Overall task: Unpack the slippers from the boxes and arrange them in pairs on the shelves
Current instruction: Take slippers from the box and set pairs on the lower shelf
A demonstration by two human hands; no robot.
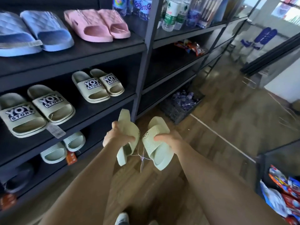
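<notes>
I hold two pale green slippers in front of the dark shelf unit (103, 109). My left hand (116, 135) grips the left slipper (128, 127), which is tilted on its side. The right slipper (154, 140), sole down with a small smiley print on its strap, is gripped by my right hand (167, 138). A thin string with a tag (142, 157) joins the two slippers and dangles between them. On the shelves sit a blue pair (37, 31), a pink pair (97, 25), two beige "YOY STORY" pairs (37, 109) (98, 84) and a mint pair (63, 146).
The neighbouring shelf bay holds water bottles (175, 15) and snack packets (190, 47). A black crate of bottles (181, 104) stands on the wooden floor. Colourful packets (282, 190) fill a bin at lower right. A dark slipper (19, 177) lies on the lowest left shelf.
</notes>
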